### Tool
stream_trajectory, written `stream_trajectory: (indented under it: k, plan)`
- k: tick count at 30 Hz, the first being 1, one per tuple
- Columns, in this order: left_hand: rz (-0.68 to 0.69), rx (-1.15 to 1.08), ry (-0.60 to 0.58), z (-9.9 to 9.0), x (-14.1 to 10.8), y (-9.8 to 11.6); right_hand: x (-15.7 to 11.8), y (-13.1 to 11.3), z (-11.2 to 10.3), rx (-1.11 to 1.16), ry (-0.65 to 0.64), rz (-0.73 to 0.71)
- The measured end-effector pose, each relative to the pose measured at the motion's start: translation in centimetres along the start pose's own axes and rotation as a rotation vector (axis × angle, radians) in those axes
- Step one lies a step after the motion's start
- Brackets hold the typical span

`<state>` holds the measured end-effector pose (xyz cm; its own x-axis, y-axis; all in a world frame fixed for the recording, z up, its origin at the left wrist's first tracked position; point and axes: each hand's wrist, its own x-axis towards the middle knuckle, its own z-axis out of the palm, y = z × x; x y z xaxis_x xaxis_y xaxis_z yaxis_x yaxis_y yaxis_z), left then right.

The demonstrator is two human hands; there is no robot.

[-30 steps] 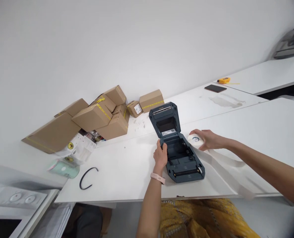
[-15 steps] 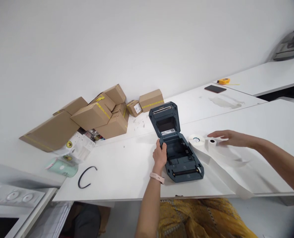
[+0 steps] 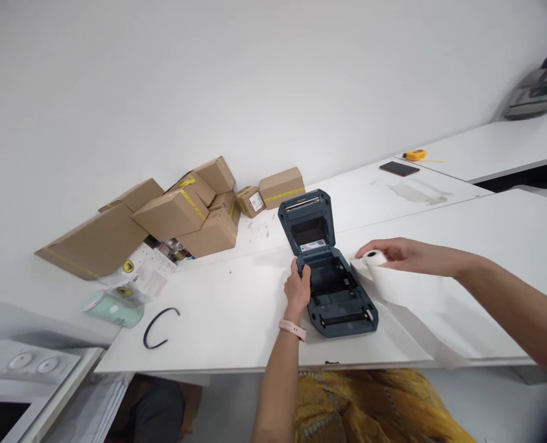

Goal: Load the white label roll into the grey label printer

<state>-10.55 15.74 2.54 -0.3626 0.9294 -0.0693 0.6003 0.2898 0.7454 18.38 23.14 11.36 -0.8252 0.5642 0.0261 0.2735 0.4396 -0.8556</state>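
Observation:
A dark blue-grey label printer [image 3: 340, 295] lies on the white table with its lid raised, its inside bare of any roll. My left hand [image 3: 298, 284] is closed on the printer's left edge near the hinge, a pink band at the wrist. To the right of the printer, my right hand [image 3: 386, 251] has its fingers round a small white paper roll [image 3: 373, 257] with a dark core. A loose strip of paper [image 3: 423, 338] trails from there to the table's front edge. The larger roll is mostly hidden beneath the hand and paper.
Cardboard boxes [image 3: 171, 215] are piled at the back left. Near them lie plastic packets [image 3: 151, 271], a green pouch [image 3: 115, 309] and a black curved band [image 3: 155, 326]. A dark phone [image 3: 399, 168] and yellow tape measure [image 3: 415, 155] rest at the back right.
My right hand has moved left and closed round the small roll, which is now lifted and shifted left over the larger roll. My left hand stays on the printer.

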Motion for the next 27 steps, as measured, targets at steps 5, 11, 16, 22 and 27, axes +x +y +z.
stream_trajectory:
  k: [5,11,16,22,27]
  plan:
    - [-0.014,0.010,0.020,0.1,0.1,0.1,6.6,-2.7,3.3,-0.254,-0.062,0.036]
    - [-0.017,-0.011,0.019,0.0,0.2,-0.1,12.0,-1.9,6.0,-0.659,-0.183,-0.012]
    - [-0.012,-0.060,0.017,0.1,0.2,-0.5,13.8,-0.2,7.3,-0.758,-0.249,-0.011]
    - [-0.004,-0.113,0.010,0.3,0.2,-0.5,14.4,1.5,8.8,-0.846,-0.293,0.041]
    - [0.015,-0.197,-0.007,0.6,0.5,-1.1,14.9,2.8,9.5,-0.890,-0.259,0.075]
